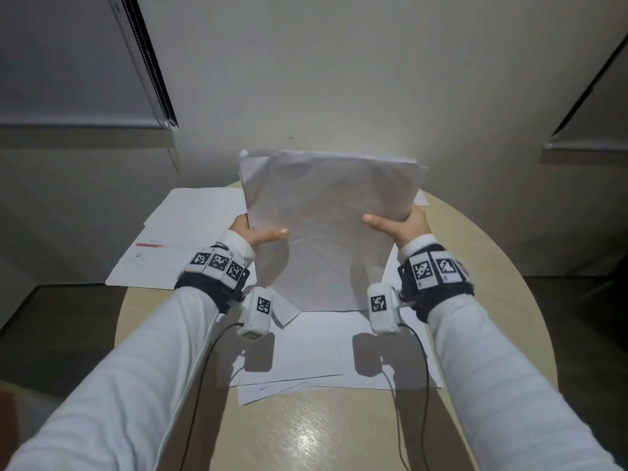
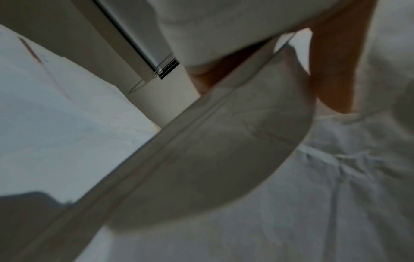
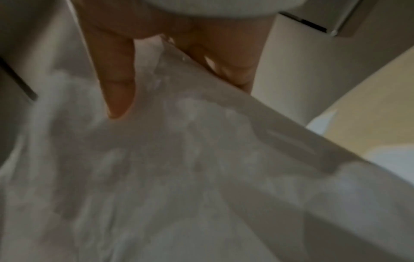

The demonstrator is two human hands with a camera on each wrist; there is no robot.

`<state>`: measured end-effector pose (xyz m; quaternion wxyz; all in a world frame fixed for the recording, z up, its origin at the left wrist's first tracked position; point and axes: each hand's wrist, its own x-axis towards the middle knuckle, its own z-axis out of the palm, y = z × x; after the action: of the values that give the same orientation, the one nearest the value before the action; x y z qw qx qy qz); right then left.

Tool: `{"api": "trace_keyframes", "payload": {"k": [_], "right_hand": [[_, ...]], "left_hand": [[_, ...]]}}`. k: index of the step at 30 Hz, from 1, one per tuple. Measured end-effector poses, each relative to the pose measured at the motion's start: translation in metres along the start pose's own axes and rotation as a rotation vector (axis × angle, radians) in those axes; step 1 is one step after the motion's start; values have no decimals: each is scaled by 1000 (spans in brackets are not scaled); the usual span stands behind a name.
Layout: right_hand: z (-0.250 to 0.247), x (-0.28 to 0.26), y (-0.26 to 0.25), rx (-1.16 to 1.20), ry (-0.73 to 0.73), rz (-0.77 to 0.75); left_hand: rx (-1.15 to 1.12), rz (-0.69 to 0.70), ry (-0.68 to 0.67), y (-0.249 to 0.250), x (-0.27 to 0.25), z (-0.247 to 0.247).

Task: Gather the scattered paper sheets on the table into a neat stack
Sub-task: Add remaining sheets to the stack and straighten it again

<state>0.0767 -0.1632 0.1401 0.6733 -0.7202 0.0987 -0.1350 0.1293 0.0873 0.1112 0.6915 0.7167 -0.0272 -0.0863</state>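
white sleeves [image 1: 142, 362] come in from the near edge of the round table [image 1: 306, 433], each wrist strapped with a marker-covered camera band. beyond them the left hand [image 1: 251, 232] and the right hand [image 1: 401, 226] pinch a bundle of sheets [image 1: 326, 219] by its two side edges, thumbs on the near face, fingers hidden behind. the bundle stands tilted up over the middle of the table, its lower edge down at or just above the loose sheets [image 1: 336, 351] that lie flat on the near half of the table. more paper, one sheet with a red stripe [image 1: 159, 245], lies at the table's far left and overhangs the rim.

the step in hand looks like squaring the bundle. the top corners are uneven, so i would loosen the pinch a little, let the sheets drop onto their lower edge and tap, then tap a side edge too. grip too hard and the sheets stay skewed; too loose and they fan out.

the hands sit about midway up the bundle, so most of its top half stands unsupported above them.
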Motion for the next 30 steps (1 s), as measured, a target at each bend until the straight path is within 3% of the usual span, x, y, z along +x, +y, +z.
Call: {"api": "trace_keyframes", "payload": {"k": [5, 9, 13, 16, 21, 23, 26, 28, 30], "right_hand": [[7, 2, -22, 47, -22, -115], [13, 1, -13, 68, 16, -118], [11, -3, -3, 103, 54, -71], [11, -3, -10, 75, 102, -142], [12, 1, -27, 188, 37, -172], [9, 4, -22, 155, -20, -106], [11, 0, 0, -2, -161, 110], [14, -7, 8, -30, -123, 198], [16, -9, 10, -99, 9, 171]], "left_hand": [[-17, 53, -5, 14, -9, -1], [-3, -7, 110, 15, -11, 7], [69, -24, 135, 10, -16, 14], [64, -26, 169, 11, -17, 16], [47, -50, 305, 22, -11, 13], [62, -39, 327, 24, -12, 11], [77, 16, 330, 26, -14, 12], [101, 68, 325, 30, -18, 15], [113, 112, 336, 34, -19, 19]]}}
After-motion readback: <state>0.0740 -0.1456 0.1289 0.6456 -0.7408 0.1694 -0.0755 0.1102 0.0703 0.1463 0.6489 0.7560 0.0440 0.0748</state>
